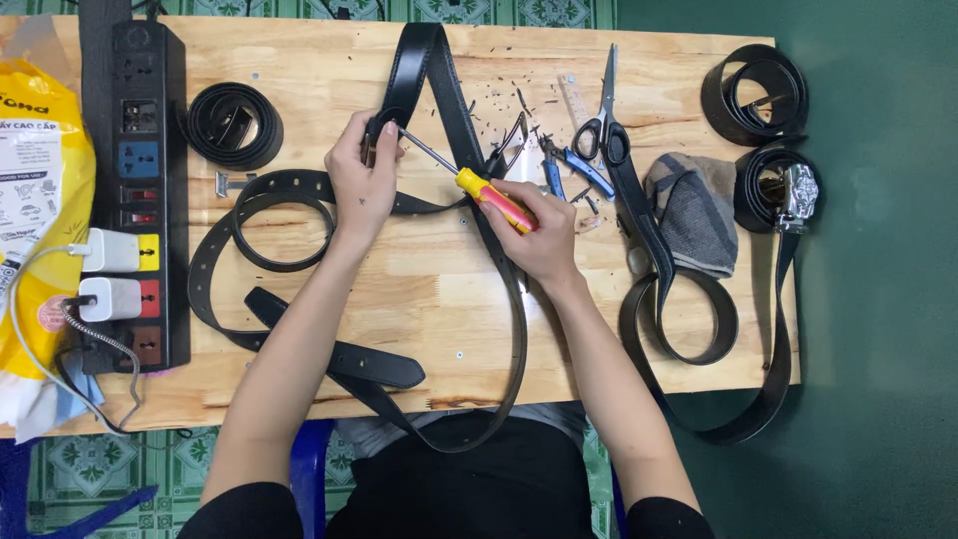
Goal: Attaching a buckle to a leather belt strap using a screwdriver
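Left hand [364, 180] pinches the belt end [384, 125] at upper centre; right hand [539, 225] grips the screwdriver [479, 190]; bare wooden table [439, 289] lies below.

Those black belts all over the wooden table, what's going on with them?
A person sits at a wooden table working on a black belt. The left hand pinches the belt's end by its buckle, while the right hand holds a screwdriver with a yellow and red handle, its tip at the buckle. Other belts lie looped or coiled around, with scissors, blue pliers, a grey cloth and a power strip at the left.
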